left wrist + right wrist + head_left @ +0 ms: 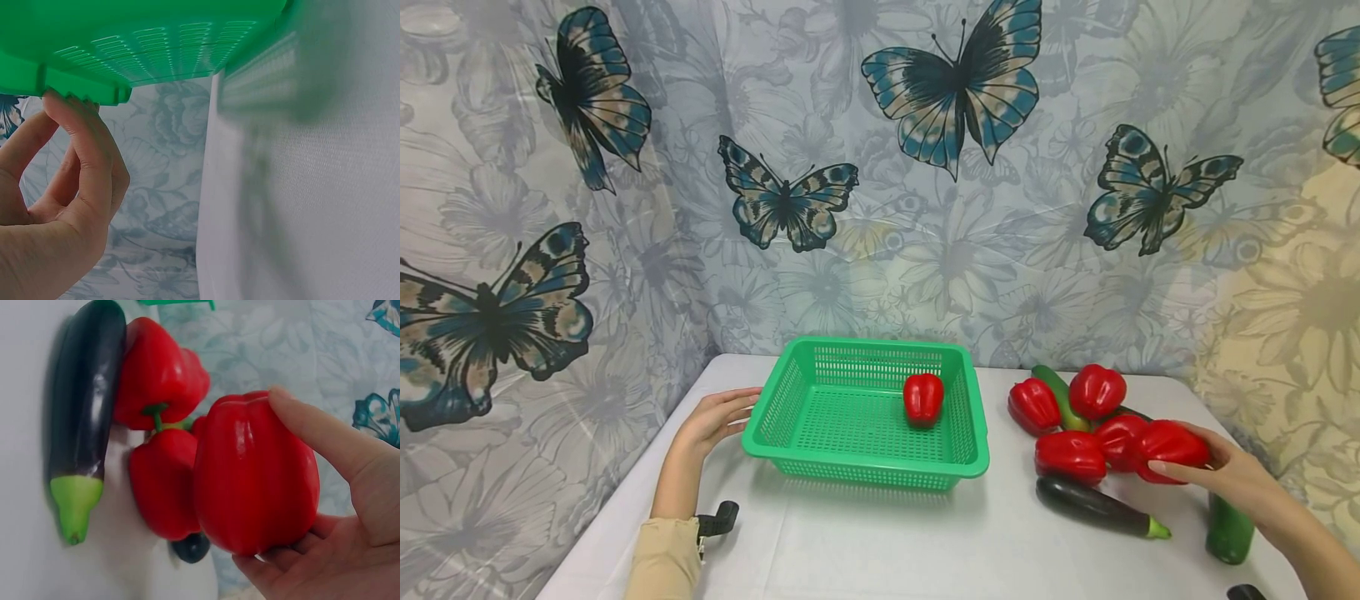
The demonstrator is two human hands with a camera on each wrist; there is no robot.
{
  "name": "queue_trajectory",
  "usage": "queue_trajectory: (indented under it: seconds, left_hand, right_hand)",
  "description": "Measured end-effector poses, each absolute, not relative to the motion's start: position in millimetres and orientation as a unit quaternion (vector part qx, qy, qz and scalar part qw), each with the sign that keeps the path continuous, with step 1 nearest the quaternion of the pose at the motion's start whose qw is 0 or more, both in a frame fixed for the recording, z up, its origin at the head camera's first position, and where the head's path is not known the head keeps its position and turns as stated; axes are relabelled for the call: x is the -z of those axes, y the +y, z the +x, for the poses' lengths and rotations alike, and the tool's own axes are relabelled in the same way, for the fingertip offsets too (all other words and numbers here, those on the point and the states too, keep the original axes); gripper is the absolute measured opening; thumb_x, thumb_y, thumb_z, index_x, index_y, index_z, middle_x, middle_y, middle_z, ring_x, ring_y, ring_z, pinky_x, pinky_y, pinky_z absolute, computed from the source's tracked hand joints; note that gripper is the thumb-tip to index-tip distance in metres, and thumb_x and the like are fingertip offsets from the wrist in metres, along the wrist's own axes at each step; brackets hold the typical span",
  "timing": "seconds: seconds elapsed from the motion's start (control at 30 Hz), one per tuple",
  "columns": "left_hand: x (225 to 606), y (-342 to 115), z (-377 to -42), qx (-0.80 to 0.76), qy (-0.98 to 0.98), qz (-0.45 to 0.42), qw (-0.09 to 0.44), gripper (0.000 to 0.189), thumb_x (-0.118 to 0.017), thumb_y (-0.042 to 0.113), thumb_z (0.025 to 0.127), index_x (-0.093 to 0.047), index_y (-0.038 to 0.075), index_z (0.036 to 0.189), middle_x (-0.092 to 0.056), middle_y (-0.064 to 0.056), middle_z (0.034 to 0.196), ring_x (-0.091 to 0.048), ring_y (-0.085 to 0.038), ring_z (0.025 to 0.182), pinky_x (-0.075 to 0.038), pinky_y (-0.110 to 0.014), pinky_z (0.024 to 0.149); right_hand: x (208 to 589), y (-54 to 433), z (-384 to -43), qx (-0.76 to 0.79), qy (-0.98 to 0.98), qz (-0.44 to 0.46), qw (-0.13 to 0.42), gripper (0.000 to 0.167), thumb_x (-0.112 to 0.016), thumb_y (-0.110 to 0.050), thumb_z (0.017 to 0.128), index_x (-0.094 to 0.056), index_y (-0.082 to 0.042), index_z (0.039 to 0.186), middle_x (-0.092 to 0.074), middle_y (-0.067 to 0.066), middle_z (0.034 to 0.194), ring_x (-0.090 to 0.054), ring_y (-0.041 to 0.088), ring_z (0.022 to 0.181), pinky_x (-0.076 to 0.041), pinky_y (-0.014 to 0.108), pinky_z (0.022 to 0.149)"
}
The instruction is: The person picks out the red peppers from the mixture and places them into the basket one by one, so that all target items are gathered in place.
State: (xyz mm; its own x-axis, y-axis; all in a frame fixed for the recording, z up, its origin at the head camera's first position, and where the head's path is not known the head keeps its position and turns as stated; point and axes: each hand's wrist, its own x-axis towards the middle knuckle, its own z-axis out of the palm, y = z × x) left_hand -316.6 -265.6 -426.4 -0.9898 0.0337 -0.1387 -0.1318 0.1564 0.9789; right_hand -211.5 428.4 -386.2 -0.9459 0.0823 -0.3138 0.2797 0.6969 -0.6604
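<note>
My right hand [1240, 475] holds a red bell pepper [256, 475] between its thumb and fingers, raised above the other vegetables at the right. Under and beside it lie several more red bell peppers [1070, 457], and a dark eggplant [1093, 505] with a green stem end is in front of them. At the left, my left hand [718, 418] touches the rim of a green plastic basket [94, 84] with its fingertips, fingers fairly straight. One red bell pepper [922, 400] lies inside the basket, towards its right side.
A green cucumber-like vegetable [1229, 529] lies below my right forearm, partly hidden. Another long green vegetable [1062, 396] lies behind the peppers. The white table [865, 542] ends at a floral, butterfly-patterned cloth [955, 275] behind and at the sides.
</note>
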Motion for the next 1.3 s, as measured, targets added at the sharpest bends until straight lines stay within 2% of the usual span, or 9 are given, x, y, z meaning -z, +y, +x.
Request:
queue_trajectory:
  seconds: [0.23, 0.47, 0.67, 1.07, 1.3]
  left_hand:
    - [427, -265, -317, -0.643, 0.763, -0.034, 0.063, 0.059, -0.069, 0.033, 0.092, -0.053, 0.001, 0.139, -0.064, 0.000, 0.125, -0.065, -0.007, 0.102, -0.054, -0.029, 0.088]
    - [427, -264, -318, -0.642, 0.764, -0.032, 0.063, 0.058, -0.068, 0.032, 0.093, -0.053, 0.000, 0.138, -0.064, 0.000, 0.125, -0.065, -0.007, 0.102, -0.055, -0.027, 0.086]
    - [427, -266, -317, -0.640, 0.766, -0.031, 0.063, 0.058, -0.067, 0.033, 0.093, -0.052, 0.000, 0.139, -0.063, -0.002, 0.128, -0.065, -0.007, 0.103, -0.054, -0.027, 0.086]
    - [428, -266, -318, -0.644, 0.762, -0.030, 0.063, 0.055, -0.066, 0.030, 0.094, -0.053, -0.001, 0.138, -0.065, 0.003, 0.120, -0.066, -0.005, 0.099, -0.055, -0.026, 0.084]
    - [427, -265, -317, -0.649, 0.757, -0.032, 0.064, 0.056, -0.068, 0.030, 0.093, -0.053, -0.001, 0.138, -0.066, 0.007, 0.113, -0.066, -0.003, 0.096, -0.055, -0.025, 0.083]
  right_hand:
    - [380, 418, -216, 0.382, 0.913, 0.073, 0.119, 0.100, -0.054, -0.056, 0.094, -0.002, 0.007, 0.153, -0.023, 0.039, 0.147, -0.030, 0.054, 0.125, -0.046, 0.060, 0.085]
    - [375, 402, -220, 0.392, 0.913, 0.056, 0.101, 0.099, -0.056, -0.055, 0.094, -0.004, 0.002, 0.155, -0.025, 0.036, 0.149, -0.031, 0.052, 0.128, -0.043, 0.065, 0.088]
    - [373, 389, -225, 0.402, 0.911, 0.039, 0.081, 0.095, -0.057, -0.052, 0.094, -0.007, 0.000, 0.155, -0.030, 0.035, 0.148, -0.036, 0.049, 0.127, -0.043, 0.065, 0.087]
    - [366, 368, -234, 0.411, 0.907, 0.028, 0.086, 0.098, -0.059, -0.050, 0.094, -0.002, 0.004, 0.154, -0.030, 0.037, 0.147, -0.037, 0.050, 0.127, -0.045, 0.064, 0.093]
    - [362, 356, -239, 0.411, 0.908, 0.020, 0.083, 0.099, -0.059, -0.051, 0.093, -0.001, -0.001, 0.156, -0.032, 0.036, 0.146, -0.037, 0.050, 0.126, -0.047, 0.061, 0.093]
